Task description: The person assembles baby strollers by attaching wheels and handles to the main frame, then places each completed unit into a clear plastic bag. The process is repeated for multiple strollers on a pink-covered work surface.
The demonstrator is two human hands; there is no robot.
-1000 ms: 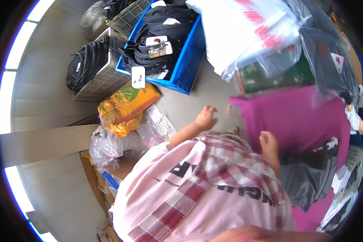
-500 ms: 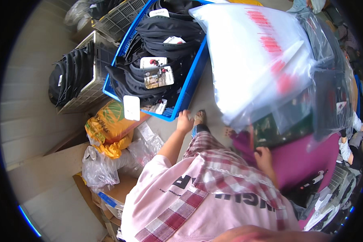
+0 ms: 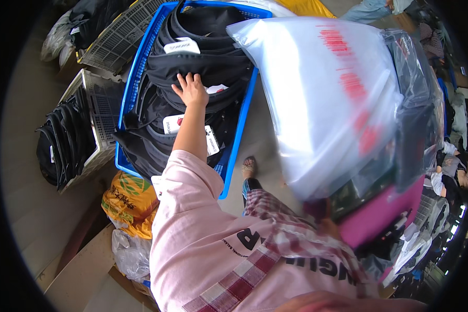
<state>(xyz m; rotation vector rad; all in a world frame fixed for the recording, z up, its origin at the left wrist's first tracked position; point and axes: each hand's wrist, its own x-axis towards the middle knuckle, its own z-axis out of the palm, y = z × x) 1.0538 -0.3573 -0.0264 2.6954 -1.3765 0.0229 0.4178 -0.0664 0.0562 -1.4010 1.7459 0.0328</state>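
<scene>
- Grey floor [image 3: 260, 125] is exposed as a strip between a blue plastic crate [image 3: 235, 151] and a large translucent white plastic bag [image 3: 322, 104] printed in red.
- Black fabric bags [image 3: 213, 65] are packed in rows within the blue crate, left of centre; white hang tags [image 3: 182, 46] are attached to them.
- Left hand [image 3: 193, 92] is extended over the crate, palm down and fingers spread, and is laid on the black fabric bags.
- Right hand [image 3: 327, 228] is blurred and partly hidden near the lower edge of the white bag, beside magenta cloth [image 3: 382, 218]; whether it is open or closed cannot be told.
- Similar black bags [image 3: 65, 140] are held in a pale lattice crate [image 3: 101, 109] at left.
- Below that crate, a yellow-orange sack [image 3: 130, 195] is seen, with crumpled clear plastic [image 3: 131, 255] near it.
</scene>
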